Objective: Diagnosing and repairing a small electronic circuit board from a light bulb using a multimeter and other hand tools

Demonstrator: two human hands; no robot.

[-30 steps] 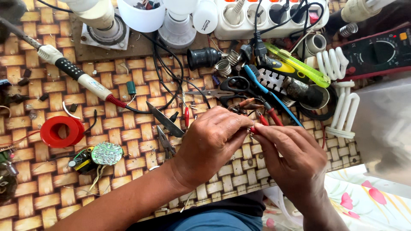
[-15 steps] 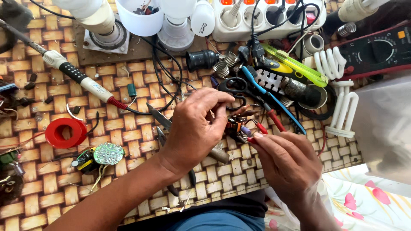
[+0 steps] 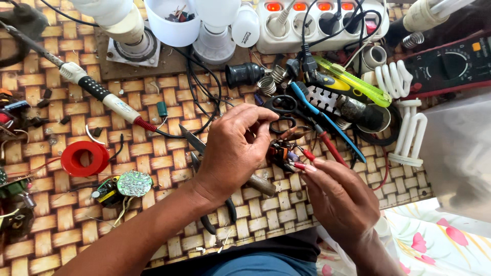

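— Both hands meet near the middle of the woven mat (image 3: 153, 153): the left hand (image 3: 235, 148) is pinched on a small circuit board (image 3: 280, 152), and the right hand (image 3: 340, 197) grips two red-tipped probes (image 3: 302, 159) against it.

— What might slip?

— My guess: the probe tips could skate off the crowded parts (they sit very close together) and bridge two of them. Loose wires on the mat could snag a wrist too.

— And the surroundings?

— Glossy black-handled scissors (image 3: 286, 107) just beyond the board, a red ring-shaped spool (image 3: 84, 158) toward the left edge, a white power strip (image 3: 317, 20) at the far edge, and a round green board (image 3: 134, 183) beside the left forearm.
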